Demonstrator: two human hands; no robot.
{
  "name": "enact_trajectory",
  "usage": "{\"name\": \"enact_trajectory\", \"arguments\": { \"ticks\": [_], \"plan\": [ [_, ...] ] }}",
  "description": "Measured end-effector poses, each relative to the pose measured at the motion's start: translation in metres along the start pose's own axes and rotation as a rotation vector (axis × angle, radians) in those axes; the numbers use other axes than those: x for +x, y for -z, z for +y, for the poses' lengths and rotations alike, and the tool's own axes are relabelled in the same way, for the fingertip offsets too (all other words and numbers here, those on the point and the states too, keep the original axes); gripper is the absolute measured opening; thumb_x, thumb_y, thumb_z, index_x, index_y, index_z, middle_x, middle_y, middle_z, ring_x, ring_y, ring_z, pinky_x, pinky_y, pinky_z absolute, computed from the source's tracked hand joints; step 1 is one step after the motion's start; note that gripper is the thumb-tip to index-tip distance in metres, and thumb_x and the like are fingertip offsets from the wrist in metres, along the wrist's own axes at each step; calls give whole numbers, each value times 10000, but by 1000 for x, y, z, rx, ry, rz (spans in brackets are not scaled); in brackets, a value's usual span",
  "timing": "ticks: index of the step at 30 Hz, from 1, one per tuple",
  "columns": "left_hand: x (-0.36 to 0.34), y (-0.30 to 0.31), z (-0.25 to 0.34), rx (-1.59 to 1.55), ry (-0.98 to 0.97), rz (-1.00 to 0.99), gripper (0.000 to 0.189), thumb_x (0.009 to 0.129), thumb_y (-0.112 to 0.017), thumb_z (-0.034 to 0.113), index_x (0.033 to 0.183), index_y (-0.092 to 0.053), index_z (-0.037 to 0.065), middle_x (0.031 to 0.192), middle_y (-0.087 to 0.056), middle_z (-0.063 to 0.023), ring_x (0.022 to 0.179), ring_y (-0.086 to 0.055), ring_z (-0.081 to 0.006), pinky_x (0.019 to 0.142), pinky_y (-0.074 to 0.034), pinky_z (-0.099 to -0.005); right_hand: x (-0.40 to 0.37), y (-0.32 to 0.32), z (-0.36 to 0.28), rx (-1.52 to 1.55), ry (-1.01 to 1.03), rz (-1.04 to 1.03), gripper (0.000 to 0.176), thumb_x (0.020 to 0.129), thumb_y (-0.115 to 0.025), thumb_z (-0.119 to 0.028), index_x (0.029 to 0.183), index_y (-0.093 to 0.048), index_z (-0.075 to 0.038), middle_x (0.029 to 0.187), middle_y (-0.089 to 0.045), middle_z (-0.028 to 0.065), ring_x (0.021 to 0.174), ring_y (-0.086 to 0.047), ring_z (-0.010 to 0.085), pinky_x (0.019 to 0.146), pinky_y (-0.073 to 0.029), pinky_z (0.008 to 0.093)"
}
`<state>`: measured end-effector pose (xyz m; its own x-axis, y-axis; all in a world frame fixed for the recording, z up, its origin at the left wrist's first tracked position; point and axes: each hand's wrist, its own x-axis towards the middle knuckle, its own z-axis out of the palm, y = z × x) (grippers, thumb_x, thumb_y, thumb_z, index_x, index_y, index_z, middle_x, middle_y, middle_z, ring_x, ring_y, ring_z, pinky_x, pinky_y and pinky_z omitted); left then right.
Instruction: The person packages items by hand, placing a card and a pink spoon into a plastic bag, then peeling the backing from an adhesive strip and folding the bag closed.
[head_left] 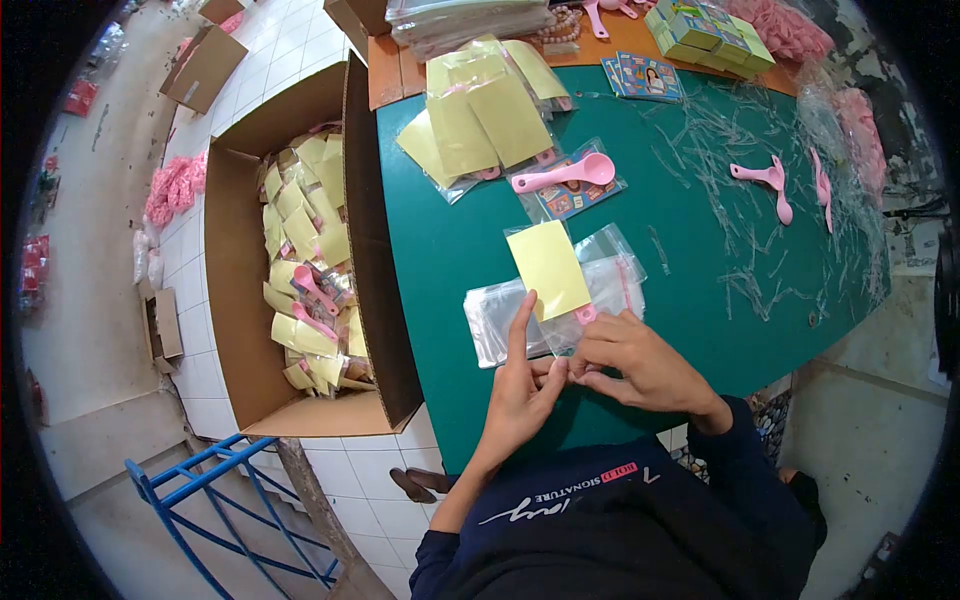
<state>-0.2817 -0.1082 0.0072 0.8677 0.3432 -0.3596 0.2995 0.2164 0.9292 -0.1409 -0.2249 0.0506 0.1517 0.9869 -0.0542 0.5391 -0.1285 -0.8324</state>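
A clear plastic bag [560, 342] with a pale yellow card [550, 268] in it lies in front of me, over a stack of flat clear bags [487, 318]. A bit of a pink plastic piece [586, 314] shows below the card. My left hand [521, 388] pinches the bag's near edge between thumb and fingers, while its index finger stretches up to the card's lower left corner. Close beside it, my right hand [645, 362] pinches the same edge; its fingertips hide what exactly lies between them. Beyond the card, a pink measuring spoon [565, 174] rests on a blue printed card [583, 200].
At left stands a deep cardboard box [232, 300] holding many bagged yellow cards and pink spoons. More filled bags [480, 120] are piled at the table's far left. Loose plastic strips [745, 255] and pink spoons [768, 180] lie at right. A blue metal frame [215, 490] stands lower left.
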Motion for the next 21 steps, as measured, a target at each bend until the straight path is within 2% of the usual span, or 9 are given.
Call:
{"name": "enact_trajectory", "arguments": {
  "ticks": [3, 6, 12, 13, 14, 16, 17, 20, 21],
  "plan": [
    [3, 3, 1, 6, 59, 18, 717, 897, -470, -29, 1446, -43, 141, 865, -642, -107, 817, -612, -120, 667, -480, -219, 0, 14, -5, 48, -49, -26, 134, 743, -658, -98, 808, -551, -52, 804, -514, 74, 809, -526, 259, 729, -382, 365],
    [2, 6, -4, -8, 16, 12, 678, 903, -488, 36, 1437, -80, 124, 810, -677, -106, 667, -594, -75, 569, -442, -206, -1, 25, -1, 184, -116, -62, 123, 734, -678, -101, 782, -579, -47, 791, -540, 69, 757, -555, 228, 692, -421, 343],
    [0, 9, 1, -43, 15, -45, 526, 927, -471, 76, 1393, -230, 102, 895, -691, -91, 690, -574, -47, 566, -412, -181, -21, 120, 45, 290, 78, -303, 150, 746, -707, -134, 767, -617, -15, 790, -615, 73, 751, -590, 195, 682, -464, 314],
    [0, 11, 0, -46, 32, -69, 495, 932, -449, 61, 1383, -245, 85, 932, -675, -126, 772, -594, -99, 640, -437, -205, -32, 150, 63, 394, 133, -292, 132, 742, -711, -111, 745, -619, -16, 804, -621, 83, 744, -596, 205, 671, -462, 311],
    [1, 14, -1, -48, 51, -99, 467, 938, -427, 46, 1374, -260, 68, 969, -659, -161, 853, -615, -151, 713, -461, -228, -56, 177, 96, 452, 136, -102, 131, 747, -694, -105, 804, -623, -10, 829, -626, 100, 740, -601, 198, 653, -459, 311],
    [2, 16, -3, -52, 59, -139, 409, 945, -405, 39, 1342, -308, 39, 1010, -640, -201, 932, -636, -206, 790, -485, -254, -92, 232, 141, -374, -402, 500, 253, 782, -616, -87, 1008, -568, 16, 916, -628, 144, 800, -604, 274, 716, -465, 361],
    [2, 16, -3, -54, 42, -141, 380, 946, -405, 46, 1320, -340, 27, 1015, -637, -207, 930, -637, -209, 794, -485, -256, -97, 244, 153, -1185, -634, 744, 258, 813, -558, -67, 1056, -539, 18, 974, -625, 144, 847, -597, 281, 772, -460, 360],
    [2, 17, 12, -69, 52, -130, 305, 948, -402, 60, 1246, -425, 0, 1019, -629, -227, 924, -639, -232, 810, -487, -287, -80, 184, 105, -1195, -476, 857, 353, 753, -585, -7, 1095, -499, 1, 1117, -564, 146, 935, -555, 305, 835, -443, 373],
    [-1, 16, 16, -76, 72, -122, 285, 948, -401, 63, 1219, -451, -8, 1019, -627, -234, 922, -640, -242, 816, -488, -302, -61, 145, 71, -775, -408, 686, 517, 672, -659, 21, 1149, -474, -49, 1196, -498, 141, 1022, -509, 282, 856, -433, 357]
  ]
}}
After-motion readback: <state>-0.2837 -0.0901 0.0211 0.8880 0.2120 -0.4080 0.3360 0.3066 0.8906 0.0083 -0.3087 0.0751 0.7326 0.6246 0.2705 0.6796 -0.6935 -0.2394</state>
